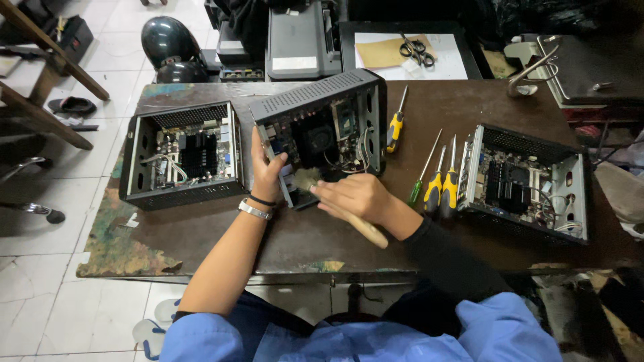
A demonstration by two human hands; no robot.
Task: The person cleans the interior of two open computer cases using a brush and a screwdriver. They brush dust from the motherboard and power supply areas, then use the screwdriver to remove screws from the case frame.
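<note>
A small open computer case (322, 121) stands tilted on its side at the middle of the brown table (302, 234), its circuit board and fan facing me. My left hand (266, 171) grips the case's left front edge and steadies it. My right hand (355, 196) holds a wooden-handled brush (365, 228). The bristles (307, 178) touch the lower part of the board. A watch and a black band sit on my left wrist.
Another open case (181, 154) lies flat at the left, a third (530, 181) at the right. Several yellow-handled screwdrivers (436, 184) lie between the middle and right cases, one (396, 124) beside the tilted case. Scissors (416, 48) rest on paper behind the table.
</note>
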